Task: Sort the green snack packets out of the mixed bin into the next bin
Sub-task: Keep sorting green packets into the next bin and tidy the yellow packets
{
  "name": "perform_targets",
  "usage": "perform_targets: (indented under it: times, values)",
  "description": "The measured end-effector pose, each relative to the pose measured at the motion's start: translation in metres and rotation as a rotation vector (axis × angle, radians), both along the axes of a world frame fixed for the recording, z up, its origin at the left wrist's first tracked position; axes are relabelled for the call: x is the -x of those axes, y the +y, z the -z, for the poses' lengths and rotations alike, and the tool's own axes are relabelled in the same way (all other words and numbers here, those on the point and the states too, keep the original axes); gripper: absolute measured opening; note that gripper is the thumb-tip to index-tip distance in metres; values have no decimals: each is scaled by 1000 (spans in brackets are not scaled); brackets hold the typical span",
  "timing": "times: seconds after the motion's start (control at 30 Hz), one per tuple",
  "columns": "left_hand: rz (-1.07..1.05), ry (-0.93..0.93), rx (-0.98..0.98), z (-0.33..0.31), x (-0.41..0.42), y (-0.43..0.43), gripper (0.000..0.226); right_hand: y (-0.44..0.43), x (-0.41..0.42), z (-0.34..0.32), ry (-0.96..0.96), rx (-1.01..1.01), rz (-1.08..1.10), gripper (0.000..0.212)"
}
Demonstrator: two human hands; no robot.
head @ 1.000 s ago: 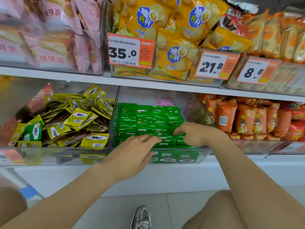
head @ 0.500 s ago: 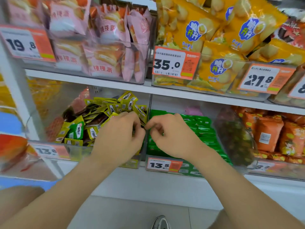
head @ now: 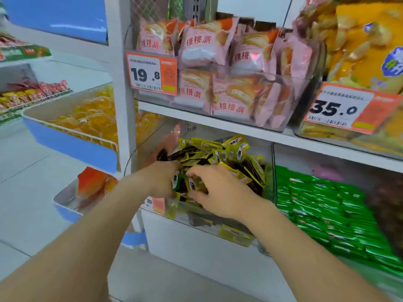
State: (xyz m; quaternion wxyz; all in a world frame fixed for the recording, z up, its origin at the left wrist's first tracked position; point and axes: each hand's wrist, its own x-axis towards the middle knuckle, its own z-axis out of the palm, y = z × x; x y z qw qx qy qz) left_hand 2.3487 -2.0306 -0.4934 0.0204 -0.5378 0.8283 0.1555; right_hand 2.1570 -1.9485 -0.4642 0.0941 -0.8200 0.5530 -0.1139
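The mixed bin (head: 196, 216) is a clear tub on the lower shelf, heaped with yellow packets (head: 231, 153). Both my hands are inside its front left part. My left hand (head: 160, 179) grips a darker green packet (head: 175, 182) at its fingertips. Close beside it, my right hand (head: 218, 190) has its fingers curled on a yellow packet (head: 193, 185). To the right, the neighbouring clear bin (head: 301, 158) holds neat rows of bright green packets (head: 327, 210). Both palms are hidden.
Above are bins of pink pastry bags (head: 218, 68) and yellow snack bags (head: 359, 51), with price tags 19.8 (head: 151, 73) and 35.0 (head: 342, 107). A white shelf post (head: 122, 105) stands to the left of the mixed bin. Blue-edged trays (head: 72, 144) jut out further left.
Both hands have left the green bin, crossed the divider and moved left into the mixed bin. My view has swung left and closer to the shelf.
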Motion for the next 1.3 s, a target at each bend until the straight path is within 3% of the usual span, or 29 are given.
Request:
perform_targets:
  times: [0.07,0.23,0.3,0.4,0.5,0.63,0.7,0.83,0.97,1.17,1.3]
  values:
    - [-23,1,76,1,-5,-3,64,-10,-3,5,105,-88,-47,47]
    - [-68,-7,119,0,-19,-6,43,-34,-4,-1,398,44,-49,35]
    - [-66,10,160,-4,-24,-4,39,-39,-7,0,409,42,-18,31]
    - [-133,42,268,-15,-30,4,43,-44,-9,4,259,92,75,12]
    - [-206,41,411,-24,-31,13,17,-48,-9,3,91,130,158,39]
    - [-257,35,469,-24,-30,20,17,-46,-9,6,264,297,156,58]
    - [-304,1,507,-26,-30,23,10,-47,-16,7,301,372,100,51]
    - [-405,-63,538,-31,-30,27,11,-49,-32,7,360,157,-137,14]
    - [-383,29,570,-29,-32,28,13,-56,-36,16,464,105,-151,64]
    - [-343,114,510,-17,-31,31,15,-67,-39,18,554,-65,-204,115]
    - [-365,63,504,-18,-31,33,22,-77,-52,28,629,-81,-207,132]
